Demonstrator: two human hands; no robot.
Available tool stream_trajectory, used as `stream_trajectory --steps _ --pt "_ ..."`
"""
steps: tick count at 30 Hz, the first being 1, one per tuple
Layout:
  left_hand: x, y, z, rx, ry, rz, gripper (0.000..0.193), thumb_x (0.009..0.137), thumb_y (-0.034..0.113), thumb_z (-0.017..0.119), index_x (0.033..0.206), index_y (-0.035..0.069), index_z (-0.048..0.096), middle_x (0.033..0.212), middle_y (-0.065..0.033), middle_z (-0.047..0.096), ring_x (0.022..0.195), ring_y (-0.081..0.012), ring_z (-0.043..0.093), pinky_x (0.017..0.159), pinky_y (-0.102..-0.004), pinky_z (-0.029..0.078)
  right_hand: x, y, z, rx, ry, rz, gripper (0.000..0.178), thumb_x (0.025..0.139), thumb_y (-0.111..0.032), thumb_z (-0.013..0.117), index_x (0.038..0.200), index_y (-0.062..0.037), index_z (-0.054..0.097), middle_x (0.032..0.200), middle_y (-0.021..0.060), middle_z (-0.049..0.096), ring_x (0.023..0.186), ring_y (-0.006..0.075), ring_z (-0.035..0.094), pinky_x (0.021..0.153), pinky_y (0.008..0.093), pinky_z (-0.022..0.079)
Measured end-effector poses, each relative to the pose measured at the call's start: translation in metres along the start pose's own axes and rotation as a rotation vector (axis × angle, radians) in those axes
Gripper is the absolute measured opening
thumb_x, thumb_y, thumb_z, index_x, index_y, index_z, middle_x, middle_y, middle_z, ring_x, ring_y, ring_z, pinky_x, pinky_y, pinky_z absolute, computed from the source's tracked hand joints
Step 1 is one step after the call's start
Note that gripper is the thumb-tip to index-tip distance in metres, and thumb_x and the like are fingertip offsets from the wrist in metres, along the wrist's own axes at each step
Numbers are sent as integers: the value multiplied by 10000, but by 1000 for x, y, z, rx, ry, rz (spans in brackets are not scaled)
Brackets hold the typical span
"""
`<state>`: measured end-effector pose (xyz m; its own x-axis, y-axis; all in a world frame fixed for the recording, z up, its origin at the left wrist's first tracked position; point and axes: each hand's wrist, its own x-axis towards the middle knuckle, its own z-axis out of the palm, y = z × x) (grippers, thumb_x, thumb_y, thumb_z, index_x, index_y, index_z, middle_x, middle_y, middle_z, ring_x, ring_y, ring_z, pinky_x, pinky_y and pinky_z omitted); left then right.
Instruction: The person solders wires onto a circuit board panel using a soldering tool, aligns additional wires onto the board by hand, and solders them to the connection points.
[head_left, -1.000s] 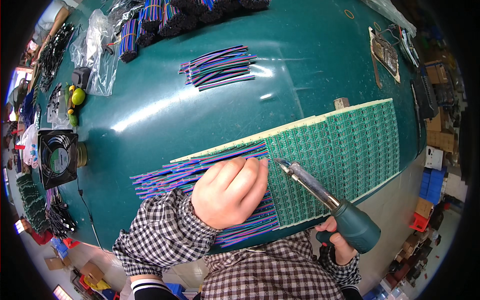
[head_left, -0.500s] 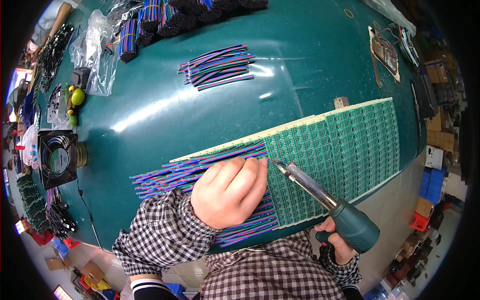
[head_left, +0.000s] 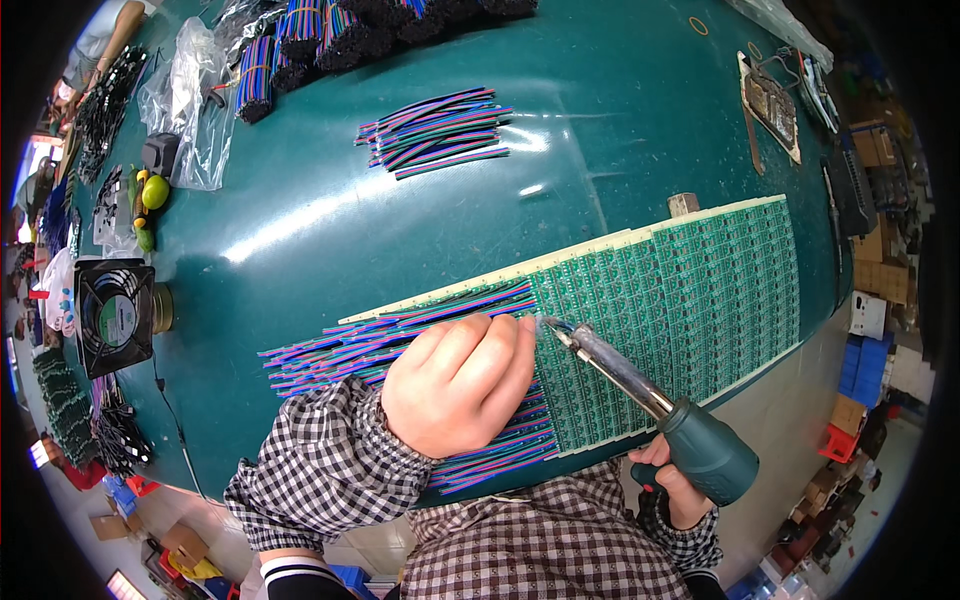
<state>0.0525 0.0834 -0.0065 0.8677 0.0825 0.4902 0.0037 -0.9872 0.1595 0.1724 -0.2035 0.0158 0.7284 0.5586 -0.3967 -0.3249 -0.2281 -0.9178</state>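
My left hand [head_left: 460, 380] lies over a row of striped ribbon wires [head_left: 330, 350], fingers curled and pinched at the wire ends along the panel's left part. What sits between the fingertips is mostly hidden, apparently a wire. My right hand [head_left: 683, 495] grips the green handle of a soldering gun [head_left: 712, 455] near the table's front edge. Its metal barrel slants up and left, and the tip is close beside my left fingertips, over the panel. Green circuit board panels [head_left: 690, 300] lie overlapping across the table, with the wires running leftward from them.
A loose pile of ribbon wires [head_left: 435, 133] lies beyond the panels. Bundled wires [head_left: 330, 40] stand at the far edge. On the left are a square fan [head_left: 115, 315] and a plastic bag [head_left: 195, 110]. A metal block [head_left: 682, 205] touches the panels' far edge.
A faint bluish haze now shows around the soldering gun's tip. Both hands stay almost where they were.
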Motion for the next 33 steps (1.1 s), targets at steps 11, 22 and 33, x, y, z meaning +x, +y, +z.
stream_trajectory --steps 11,22,33 --pt "1 1 -1 -1 -7 1 335 752 121 672 1046 -35 713 1002 -102 636 878 -213 646 721 -306 525 -4 -1 -2 24 -28 -12 503 766 -40 863 1147 91 563 895 153 685 780 213 701 789 450 644" --pt "-1 1 -2 12 -17 -14 315 758 117 696 1041 -20 720 1005 -93 638 875 -206 650 721 -306 530 1 -3 2 31 -106 -145 432 933 -290 724 1075 90 577 914 167 608 825 276 672 788 436 635" --pt "7 1 -10 19 -65 -5 380 715 110 665 1067 -15 736 997 -115 654 893 -244 665 766 -343 544 38 -38 -47 259 335 -474 608 952 -324 677 1314 127 488 838 107 582 746 213 632 620 365 637"
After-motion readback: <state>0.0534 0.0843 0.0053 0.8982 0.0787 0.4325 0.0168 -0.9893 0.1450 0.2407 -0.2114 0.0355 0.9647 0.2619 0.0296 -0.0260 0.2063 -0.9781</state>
